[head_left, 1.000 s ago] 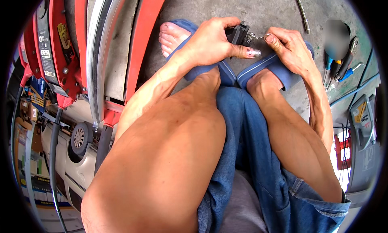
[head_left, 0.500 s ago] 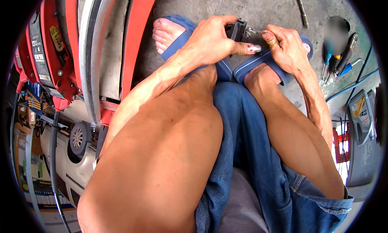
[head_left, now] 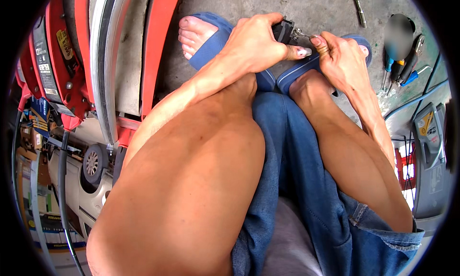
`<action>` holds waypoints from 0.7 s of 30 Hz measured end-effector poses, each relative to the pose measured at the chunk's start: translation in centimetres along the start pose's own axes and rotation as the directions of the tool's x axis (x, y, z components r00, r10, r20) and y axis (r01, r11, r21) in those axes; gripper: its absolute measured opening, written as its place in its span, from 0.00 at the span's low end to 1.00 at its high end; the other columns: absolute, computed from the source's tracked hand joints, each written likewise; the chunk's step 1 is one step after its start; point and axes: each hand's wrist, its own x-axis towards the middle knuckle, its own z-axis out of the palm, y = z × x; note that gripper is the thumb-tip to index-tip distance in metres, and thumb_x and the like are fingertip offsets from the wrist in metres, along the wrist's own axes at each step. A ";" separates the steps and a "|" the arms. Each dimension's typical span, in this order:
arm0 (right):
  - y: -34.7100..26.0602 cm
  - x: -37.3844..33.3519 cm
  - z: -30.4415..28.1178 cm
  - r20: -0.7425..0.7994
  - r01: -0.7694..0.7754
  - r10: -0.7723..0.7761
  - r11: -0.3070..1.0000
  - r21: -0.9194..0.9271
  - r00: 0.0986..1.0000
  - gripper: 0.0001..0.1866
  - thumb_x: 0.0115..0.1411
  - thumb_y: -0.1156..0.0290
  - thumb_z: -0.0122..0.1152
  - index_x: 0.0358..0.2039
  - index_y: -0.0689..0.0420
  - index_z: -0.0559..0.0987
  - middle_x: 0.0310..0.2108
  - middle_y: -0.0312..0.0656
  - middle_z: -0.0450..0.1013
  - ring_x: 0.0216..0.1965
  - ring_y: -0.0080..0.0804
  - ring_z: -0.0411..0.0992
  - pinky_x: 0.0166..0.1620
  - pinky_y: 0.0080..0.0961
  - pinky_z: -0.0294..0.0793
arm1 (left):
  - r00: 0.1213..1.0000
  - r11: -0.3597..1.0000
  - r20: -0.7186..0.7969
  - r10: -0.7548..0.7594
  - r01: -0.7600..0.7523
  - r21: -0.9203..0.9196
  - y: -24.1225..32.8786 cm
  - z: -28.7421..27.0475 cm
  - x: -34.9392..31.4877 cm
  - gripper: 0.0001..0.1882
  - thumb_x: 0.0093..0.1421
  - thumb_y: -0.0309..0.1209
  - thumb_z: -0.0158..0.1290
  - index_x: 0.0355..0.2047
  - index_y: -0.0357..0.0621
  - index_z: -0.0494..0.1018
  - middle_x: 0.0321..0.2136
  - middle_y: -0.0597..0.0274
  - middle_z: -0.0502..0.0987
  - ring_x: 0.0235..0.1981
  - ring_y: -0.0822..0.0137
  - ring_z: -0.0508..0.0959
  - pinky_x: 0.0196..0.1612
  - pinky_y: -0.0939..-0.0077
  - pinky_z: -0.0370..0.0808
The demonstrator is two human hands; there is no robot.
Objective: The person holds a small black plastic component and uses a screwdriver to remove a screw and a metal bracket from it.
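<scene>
Over the concrete floor, between my two sandalled feet, my left hand (head_left: 256,46) is closed round a black blocky part (head_left: 284,30), its thumb stretched toward the right. A small shiny metal piece (head_left: 299,33) sticks out of the part's right side. My right hand (head_left: 342,58) is closed, with thumb and forefinger pinched at the outer end of that metal piece. The rest of its fingers are curled under and partly hidden. What the black part is, I cannot make out.
Right of my foot lie a screwdriver with a blue handle (head_left: 388,67), a hooked tool with a blue handle (head_left: 411,78) and other hand tools. A metal rod (head_left: 359,10) lies beyond. Red machinery (head_left: 160,41) stands close on the left; a grey case (head_left: 428,137) is at right.
The black part has turned slightly in my left hand, showing more of its face. My right hand has shifted a little, still at the metal piece.
</scene>
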 end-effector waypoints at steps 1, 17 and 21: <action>-0.1 -0.2 0.0 -0.026 0.009 -0.010 0.999 -0.048 1.000 0.21 0.70 0.54 0.53 0.30 0.58 0.78 0.20 0.55 0.73 0.27 0.60 0.74 0.32 0.47 0.69 | 1.000 1.000 0.010 -0.009 0.008 0.024 0.1 0.1 0.0 0.36 0.44 0.48 0.74 0.45 0.32 0.79 0.36 0.48 0.84 0.38 0.58 0.83 0.44 0.65 0.77; -1.3 -1.2 0.1 -0.087 0.045 -0.061 0.985 -0.169 0.994 0.23 0.71 0.56 0.52 0.27 0.60 0.81 0.21 0.58 0.76 0.29 0.60 0.77 0.35 0.51 0.73 | 0.995 0.991 -0.094 0.045 -0.032 0.132 -0.3 1.2 -0.1 0.52 0.41 0.52 0.74 0.58 0.25 0.70 0.43 0.35 0.81 0.48 0.50 0.83 0.53 0.63 0.77; -2.0 -1.6 -0.2 -0.102 0.149 -0.177 0.962 -0.229 0.979 0.23 0.71 0.56 0.53 0.25 0.60 0.81 0.21 0.58 0.76 0.29 0.60 0.77 0.35 0.53 0.73 | 0.964 0.979 -0.194 0.183 -0.161 0.126 -0.7 1.8 -0.1 0.33 0.41 0.51 0.72 0.36 0.34 0.78 0.29 0.44 0.82 0.37 0.47 0.84 0.42 0.59 0.78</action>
